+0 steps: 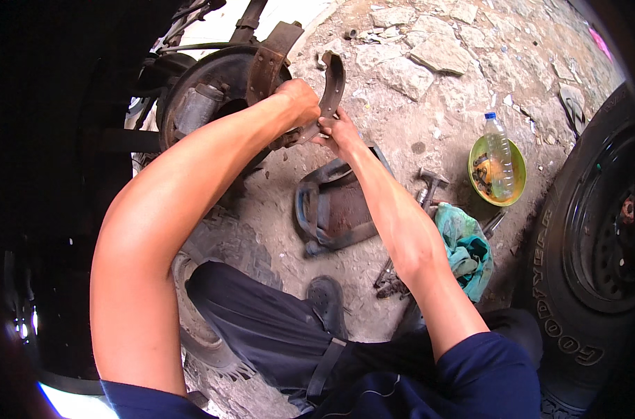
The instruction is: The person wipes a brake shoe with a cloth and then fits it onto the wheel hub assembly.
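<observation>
A curved, rusty brake shoe point(334, 82) stands upright with its lower end in the fingers of my right hand point(341, 133). My left hand point(301, 102) is closed just left of it; what its fingers grip is hidden behind the hand. Beside that hand rises a second rusty shoe point(267, 70), with rivet holes along its face. It sits against the dark round backing plate point(174, 115) of a vehicle's wheel hub. My left forearm covers much of the hub, where a grey cylinder-shaped part point(200, 106) also shows.
A worn blue-edged frame seat point(342, 202) lies below my hands. To the right are a hammer point(432, 183), a teal rag point(465, 248), and a green bowl point(476, 150) with a plastic bottle point(497, 150). A large tyre point(565, 279) stands far right; broken stones point(439, 54) lie beyond.
</observation>
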